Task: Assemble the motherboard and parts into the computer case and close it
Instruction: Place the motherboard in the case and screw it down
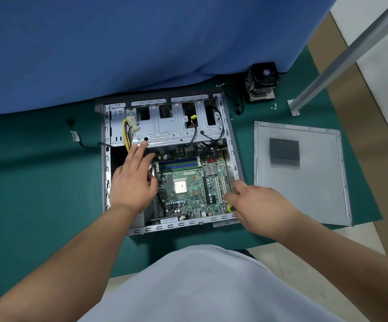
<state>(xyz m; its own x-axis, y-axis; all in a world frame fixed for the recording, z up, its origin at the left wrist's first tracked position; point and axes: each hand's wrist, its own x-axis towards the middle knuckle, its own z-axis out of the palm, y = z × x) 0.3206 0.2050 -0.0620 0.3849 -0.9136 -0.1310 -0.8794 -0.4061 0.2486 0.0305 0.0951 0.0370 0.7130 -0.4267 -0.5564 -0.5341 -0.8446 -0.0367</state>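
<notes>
— Fingers point(141, 152) of the left hand point(131, 182) lie straight over the board's point(188, 182) left edge; what's the right hand point(258, 203) doing?
— Curled tight on a yellow-tipped screwdriver point(230, 208) at the board's near right corner.
— And the case point(232, 145)?
— Open on the green mat point(37, 182), one board inside, cables point(126, 133) by the drive bays.
— Outside it?
— One side panel point(304, 177) flat on the right, one cooler point(261, 82) beyond, several screws point(274, 107) near it.
</notes>
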